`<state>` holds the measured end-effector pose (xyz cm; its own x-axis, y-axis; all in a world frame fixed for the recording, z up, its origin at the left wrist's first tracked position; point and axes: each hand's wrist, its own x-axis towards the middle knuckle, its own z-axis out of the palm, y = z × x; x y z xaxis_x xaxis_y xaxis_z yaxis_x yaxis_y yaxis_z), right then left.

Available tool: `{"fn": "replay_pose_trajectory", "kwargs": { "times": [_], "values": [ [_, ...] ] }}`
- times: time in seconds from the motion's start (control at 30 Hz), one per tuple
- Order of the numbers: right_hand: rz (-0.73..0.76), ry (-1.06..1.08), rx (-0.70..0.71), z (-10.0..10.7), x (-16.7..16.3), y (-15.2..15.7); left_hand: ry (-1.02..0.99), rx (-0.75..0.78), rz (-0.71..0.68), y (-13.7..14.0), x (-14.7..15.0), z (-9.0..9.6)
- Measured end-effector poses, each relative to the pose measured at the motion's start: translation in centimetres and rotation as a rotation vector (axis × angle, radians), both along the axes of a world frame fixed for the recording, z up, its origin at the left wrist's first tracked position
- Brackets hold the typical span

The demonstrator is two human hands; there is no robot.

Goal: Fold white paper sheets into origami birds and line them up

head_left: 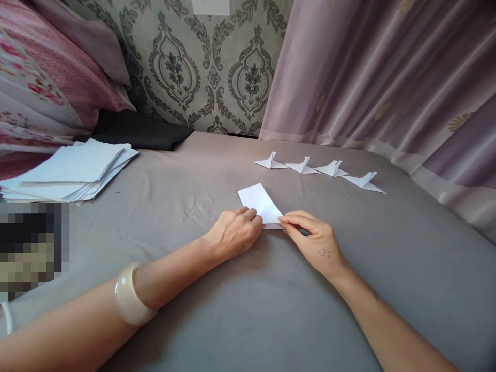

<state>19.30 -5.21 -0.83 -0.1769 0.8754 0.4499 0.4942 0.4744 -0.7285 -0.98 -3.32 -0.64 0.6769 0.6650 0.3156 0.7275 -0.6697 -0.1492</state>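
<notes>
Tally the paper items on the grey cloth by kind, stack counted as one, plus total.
Folded paper figures in a row: 4
Paper in work, under the left hand and pinched at its edge by the right hand: 1
Stack of paper: 1
Total: 6

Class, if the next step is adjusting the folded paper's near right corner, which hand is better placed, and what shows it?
Probably the right hand: it pinches the folded paper at that corner. The left hand is curled over the paper's near left side.
</notes>
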Motion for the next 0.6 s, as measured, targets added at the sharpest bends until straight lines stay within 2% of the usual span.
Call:
{"fn": "replay_pose_trajectory", "kwargs": {
  "times": [0.07, 0.17, 0.27, 0.4, 0.6],
  "values": [
    [0.024, 0.058, -0.077, 0.2, -0.1, 0.1, -0.013, 0.033, 0.024, 0.1, 0.3, -0.2],
    [0.033, 0.061, -0.071, 0.2, 0.0, 0.2, 0.025, 0.091, -0.023, 0.3, 0.5, -0.7],
    [0.019, -0.052, 0.072, -0.1, 0.3, 0.1, 0.068, 0.132, -0.086, 0.5, 0.6, -1.2],
    [0.025, -0.297, 0.268, -0.3, 0.7, -0.1, 0.062, 0.145, -0.091, 0.6, 0.6, -1.4],
    [-0.04, -0.565, 0.452, 0.1, 0.7, -0.3, 0.039, 0.072, -0.078, 0.6, 0.9, -0.8]
  ]
}}
